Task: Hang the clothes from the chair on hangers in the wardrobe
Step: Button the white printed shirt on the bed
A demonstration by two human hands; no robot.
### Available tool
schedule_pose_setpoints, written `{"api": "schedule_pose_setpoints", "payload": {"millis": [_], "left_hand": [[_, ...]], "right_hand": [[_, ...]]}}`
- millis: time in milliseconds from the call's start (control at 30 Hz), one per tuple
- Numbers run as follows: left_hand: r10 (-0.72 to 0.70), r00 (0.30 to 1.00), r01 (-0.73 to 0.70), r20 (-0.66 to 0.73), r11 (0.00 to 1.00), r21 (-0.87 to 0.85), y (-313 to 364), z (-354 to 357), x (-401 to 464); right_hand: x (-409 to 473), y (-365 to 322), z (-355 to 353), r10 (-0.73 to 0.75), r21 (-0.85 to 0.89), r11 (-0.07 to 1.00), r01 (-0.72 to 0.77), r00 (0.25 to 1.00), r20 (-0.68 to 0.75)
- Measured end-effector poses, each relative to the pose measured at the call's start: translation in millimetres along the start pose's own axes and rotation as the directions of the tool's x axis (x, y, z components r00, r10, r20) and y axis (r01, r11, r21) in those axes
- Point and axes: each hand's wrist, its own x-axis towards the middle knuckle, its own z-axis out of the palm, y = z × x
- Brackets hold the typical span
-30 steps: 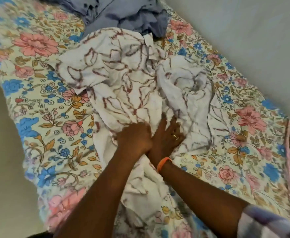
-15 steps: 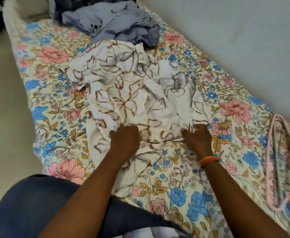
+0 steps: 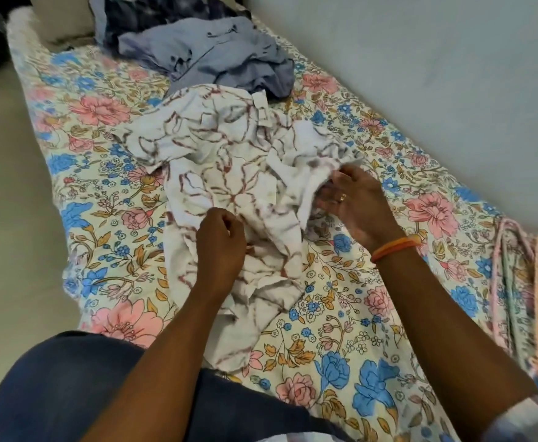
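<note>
White garment (image 3: 229,173) with brown-red line print, crumpled, lies on the bed (image 3: 341,362) near its middle, on a floral bedsheet in pink, blue and tan. Head view only.

Left hand (image 3: 221,247) is curled into a loose fist on the near part of the garment, fingers bunching cloth; the grip itself is hidden under the knuckles. Right hand (image 3: 354,202) is at the garment's right edge, fingers bent, thumb and fingertips pinching a fold of white cloth; a ring shows on one finger. Orange wristband (image 3: 395,247) sits on the right wrist. Both forearms reach in from the bottom of the frame.

Grey-blue clothes (image 3: 216,59) are heaped further up the bed, just beyond the white garment, their edges touching or nearly so. Darker blue patterned fabric (image 3: 140,20) lies behind that heap at the head of the bed.

Pink and peach hangers (image 3: 535,282) are stacked at the right edge of the bed, well apart from the garment. Pale wall (image 3: 421,74) runs along the bed's right side, floor (image 3: 6,186) on the left. Dark blue trouser leg (image 3: 70,387) is at bottom left against the bed edge.
</note>
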Motion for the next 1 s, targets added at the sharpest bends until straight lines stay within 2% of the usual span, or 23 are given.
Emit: {"api": "schedule_pose_setpoints", "payload": {"millis": [33, 100, 167, 200, 300, 367, 400, 467, 500, 533, 567, 633, 667, 733, 800, 833, 867, 900, 933, 967, 1000], "left_hand": [[0.007, 0.998, -0.009, -0.057, 1.0, -0.024, 0, 2, 1], [0.074, 0.993, -0.073, -0.097, 0.997, 0.009, 3, 6, 0], [0.147, 0.988, -0.153, 0.042, 0.974, 0.166, 2, 13, -9], [0.162, 0.973, -0.201, 0.163, 0.944, 0.261, -1, 18, -15], [0.11, 0.883, -0.333, 0.457, 0.833, 0.442, -11, 36, -30], [0.086, 0.829, -0.367, 0.553, 0.83, 0.421, -7, 44, -29], [0.075, 0.778, -0.382, 0.624, 0.845, 0.375, -4, 46, -29], [0.082, 0.619, -0.455, 0.781, 0.848, 0.272, 2, 40, -28], [0.058, 0.529, -0.473, 0.847, 0.848, 0.237, 3, 32, -26], [0.0, 0.44, -0.467, 0.898, 0.854, 0.229, 4, 24, -25], [-0.082, 0.349, -0.445, 0.934, 0.862, 0.242, 7, 15, -23], [-0.242, 0.181, -0.368, 0.953, 0.882, 0.294, 13, 1, -22], [-0.311, 0.109, -0.315, 0.944, 0.89, 0.33, 16, -2, -23], [-0.381, 0.04, -0.2, 0.924, 0.903, 0.381, 23, -6, -26], [-0.363, 0.082, -0.095, 0.928, 0.924, 0.37, 24, -7, -26], [-0.311, 0.154, -0.028, 0.938, 0.947, 0.319, 25, -8, -25], [-0.233, 0.287, 0.043, 0.929, 0.972, 0.231, 25, -6, -23], [-0.153, 0.468, 0.088, 0.871, 0.988, 0.127, 25, -3, -21], [-0.09, 0.665, 0.09, 0.741, 0.995, 0.04, 24, 1, -18], [-0.027, 0.835, 0.03, 0.55, 1.0, 0.003, 23, 6, -15], [0.047, 0.929, -0.071, 0.367, 0.996, 0.052, 20, 13, -12]], "right_hand": [[6, 3, 8, 0.007, -0.049, 0.999, -0.001, 0.992, 0.124], [17, 16, 17, 0.051, -0.349, 0.937, 0.033, 0.972, 0.23], [18, 39, 21, 0.006, -0.713, 0.692, 0.117, 0.986, 0.168], [16, 53, 19, -0.062, -0.794, 0.59, 0.147, 0.989, 0.137], [-1, 94, 11, -0.211, -0.874, 0.406, 0.266, 0.958, 0.194], [-10, 106, 8, -0.266, -0.892, 0.323, 0.315, 0.935, 0.234], [-17, 105, 7, -0.307, -0.885, 0.318, 0.341, 0.92, 0.244], [-35, 94, 3, -0.351, -0.873, 0.268, 0.408, 0.885, 0.306], [-45, 87, 0, -0.298, -0.882, 0.203, 0.426, 0.884, 0.359], [-56, 78, -4, -0.178, -0.891, 0.136, 0.432, 0.896, 0.407], [-66, 69, -8, -0.007, -0.899, 0.091, 0.429, 0.903, 0.43], [-81, 54, -19, 0.321, -0.895, 0.034, 0.444, 0.844, 0.43], [-86, 49, -23, 0.423, -0.89, 0.008, 0.457, 0.805, 0.417], [-90, 43, -28, 0.504, -0.881, -0.008, 0.474, 0.763, 0.405], [-87, 42, -27, 0.506, -0.881, 0.022, 0.473, 0.754, 0.418], [-85, 40, -25, 0.499, -0.887, 0.052, 0.458, 0.758, 0.421], [-83, 39, -23, 0.478, -0.903, 0.087, 0.42, 0.778, 0.408], [-80, 37, -21, 0.431, -0.92, 0.124, 0.371, 0.815, 0.387], [-75, 35, -18, 0.351, -0.935, 0.143, 0.323, 0.867, 0.354], [-70, 35, -14, 0.243, -0.945, 0.151, 0.29, 0.916, 0.32], [-65, 36, -10, 0.12, -0.951, 0.164, 0.262, 0.952, 0.283]]}}
